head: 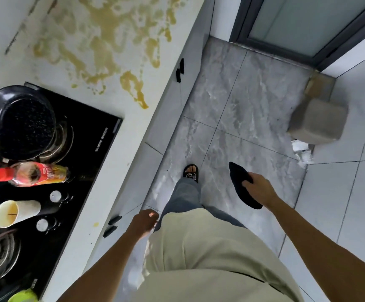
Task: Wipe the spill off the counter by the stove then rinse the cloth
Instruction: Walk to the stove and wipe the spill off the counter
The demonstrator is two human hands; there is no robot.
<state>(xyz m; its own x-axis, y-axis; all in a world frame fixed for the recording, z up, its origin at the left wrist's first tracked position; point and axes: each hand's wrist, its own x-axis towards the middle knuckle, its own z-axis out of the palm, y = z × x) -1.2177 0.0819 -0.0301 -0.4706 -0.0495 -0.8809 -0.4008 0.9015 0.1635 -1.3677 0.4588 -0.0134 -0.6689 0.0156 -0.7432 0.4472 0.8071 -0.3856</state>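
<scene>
I stand on the floor [231, 110] with the counter [116, 136] to my left. On it, the spill [111, 40] lies ahead, beyond the stove [83, 149]. A pan [20, 123], a bottle [31, 174] and a cup [16, 212] sit on the stove. A stool [319, 120] stands ahead right.

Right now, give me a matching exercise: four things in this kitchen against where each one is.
Things:
1. black cloth
2. yellow-brown spill
3. black pan
4. paper cup

Places:
A. lying on its side on the stove
B. held in the right hand
C. spread over the white counter beyond the stove
D. sitting on a burner

Pairs: 1-B, 2-C, 3-D, 4-A
</scene>
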